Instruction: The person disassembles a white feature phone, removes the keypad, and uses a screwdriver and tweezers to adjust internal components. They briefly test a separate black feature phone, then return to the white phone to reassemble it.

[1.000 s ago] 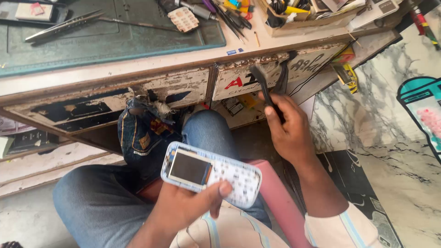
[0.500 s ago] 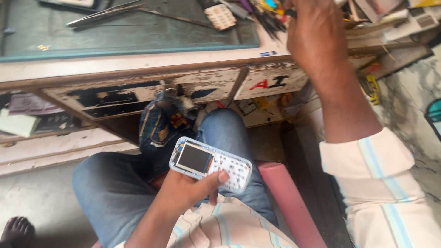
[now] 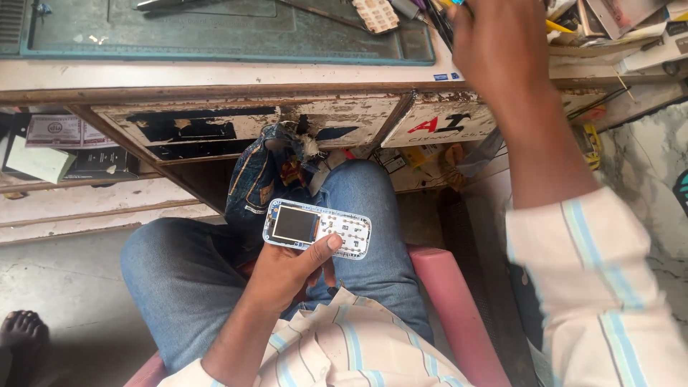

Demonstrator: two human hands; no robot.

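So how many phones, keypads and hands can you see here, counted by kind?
Phones: 1, the opened phone held over the lap by the left hand.
Loose keypads: 1, the keypad lying on the green mat.
Hands: 2, with the right hand up among the tools on the desk.
Total: 4.

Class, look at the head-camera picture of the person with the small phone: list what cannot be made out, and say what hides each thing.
1. Right hand: its fingertips and whatever they touch among the tools are cut off by the top edge and blurred.
2. Phone: its underside and the grip of the left hand behind it are hidden by the phone itself.
3. Keypad on the green mat: keys too small to read.
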